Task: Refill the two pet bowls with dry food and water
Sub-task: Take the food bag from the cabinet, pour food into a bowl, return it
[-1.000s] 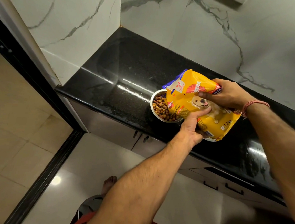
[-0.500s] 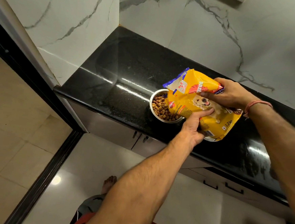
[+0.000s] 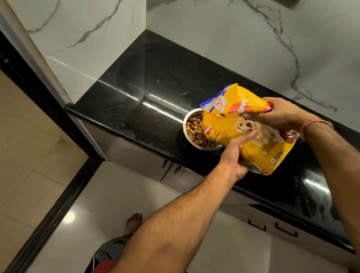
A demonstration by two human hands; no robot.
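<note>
We grip the yellow dog-food bag (image 3: 258,140) with left hand (image 3: 234,155) and right hand (image 3: 281,117), mouth over the seemingly near-full steel bowl (image 3: 187,134) by the tabletop (image 3: 157,87) edge, so overtilting risks spilling kibble (image 3: 194,131).

A round steel bowl (image 3: 187,134) sits near the black counter's (image 3: 156,95) front edge, filled with brown kibble (image 3: 194,131). A yellow dog-food bag (image 3: 258,138) lies tilted over its right rim, torn mouth open.

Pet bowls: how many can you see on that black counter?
1. A round steel bowl of brown kibble sits near the black stone counter's front edge, partly under the yellow food bag. A second may be hidden.
</note>
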